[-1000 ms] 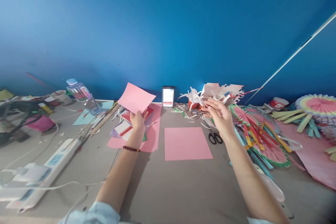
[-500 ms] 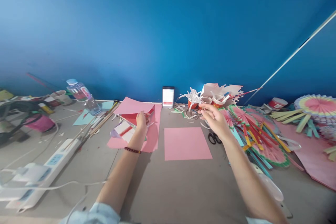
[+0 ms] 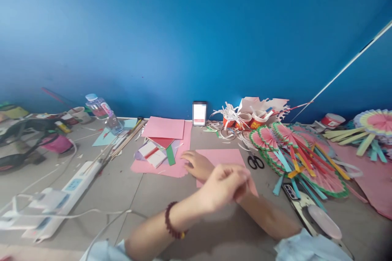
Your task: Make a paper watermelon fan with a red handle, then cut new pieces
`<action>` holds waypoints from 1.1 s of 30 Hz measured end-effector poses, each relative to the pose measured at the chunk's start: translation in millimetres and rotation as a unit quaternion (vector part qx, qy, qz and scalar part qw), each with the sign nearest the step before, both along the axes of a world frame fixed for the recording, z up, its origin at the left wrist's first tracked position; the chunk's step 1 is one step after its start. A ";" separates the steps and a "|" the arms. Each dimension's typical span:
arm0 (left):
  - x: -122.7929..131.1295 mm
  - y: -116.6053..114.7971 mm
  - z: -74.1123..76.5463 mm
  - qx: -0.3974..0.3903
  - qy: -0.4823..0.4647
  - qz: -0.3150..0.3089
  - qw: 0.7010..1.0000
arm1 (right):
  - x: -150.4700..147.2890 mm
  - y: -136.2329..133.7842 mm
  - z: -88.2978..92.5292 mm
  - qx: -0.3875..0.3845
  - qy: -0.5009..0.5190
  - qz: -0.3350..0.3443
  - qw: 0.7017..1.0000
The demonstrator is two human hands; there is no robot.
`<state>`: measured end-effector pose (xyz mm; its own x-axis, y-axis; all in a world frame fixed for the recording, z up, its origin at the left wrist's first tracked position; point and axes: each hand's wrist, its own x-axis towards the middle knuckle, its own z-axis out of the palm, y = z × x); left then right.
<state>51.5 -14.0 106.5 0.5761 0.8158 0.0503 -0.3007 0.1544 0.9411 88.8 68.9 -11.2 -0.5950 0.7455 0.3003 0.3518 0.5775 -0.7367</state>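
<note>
A flat pink paper sheet (image 3: 219, 157) lies in the middle of the table, partly covered by my hands. My left hand (image 3: 225, 183), with a dark beaded bracelet at its wrist, is closed above the sheet's lower right part. Its fingers are curled in, and I cannot make out what they hold, if anything. Beneath it my right hand (image 3: 196, 164) reaches across to the left edge of the sheet, its fingers loosely bent and apart. My forearms cross. To the left, a smaller pink sheet (image 3: 165, 127) rests on a pile with a red piece (image 3: 159, 142).
Black scissors (image 3: 255, 162) lie right of the sheet, beside pink pleated fans (image 3: 306, 163) with coloured strips. Red paper cups (image 3: 259, 120) with white shreds stand behind. A phone (image 3: 199, 113) leans at the wall. A power strip (image 3: 70, 195) and bottle (image 3: 104, 110) are left.
My left hand has left the paper pile and swung right over the pink sheet. The right hand has come left from the cups. The tilted red paper on the pile is now down.
</note>
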 end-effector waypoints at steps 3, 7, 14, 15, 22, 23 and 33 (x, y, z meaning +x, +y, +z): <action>2.3 -26.1 7.2 0.024 0.021 -0.146 0.989 | -23.6 11.0 -10.2 0.064 -0.067 0.009 0.996; -4.2 -34.8 10.3 0.047 0.024 -0.188 0.981 | -43.4 28.1 -24.7 0.135 -0.120 -0.003 0.984; -6.5 -36.7 11.5 0.081 0.042 -0.185 0.979 | -50.6 37.0 -36.1 0.223 -0.136 0.048 0.964; -6.9 -36.4 11.8 0.085 0.045 -0.185 0.978 | -50.3 35.4 -34.2 0.219 -0.128 0.044 0.966; -14.7 -33.9 23.3 0.141 0.094 -0.152 0.974 | -34.4 20.4 7.6 0.051 0.005 -0.007 0.999; -15.9 -34.4 25.8 0.161 0.109 -0.134 0.972 | -28.9 18.4 16.5 0.027 0.026 0.002 0.999; -21.8 -17.4 20.1 0.494 0.325 0.251 0.766 | 65.8 -16.4 97.7 -0.119 0.089 -0.040 0.988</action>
<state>29.6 -31.4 126.5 0.3681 0.6916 0.6214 0.4931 -0.7118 0.5002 154.6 52.6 86.4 -0.4851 0.8502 0.2046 0.2421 0.3554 -0.9028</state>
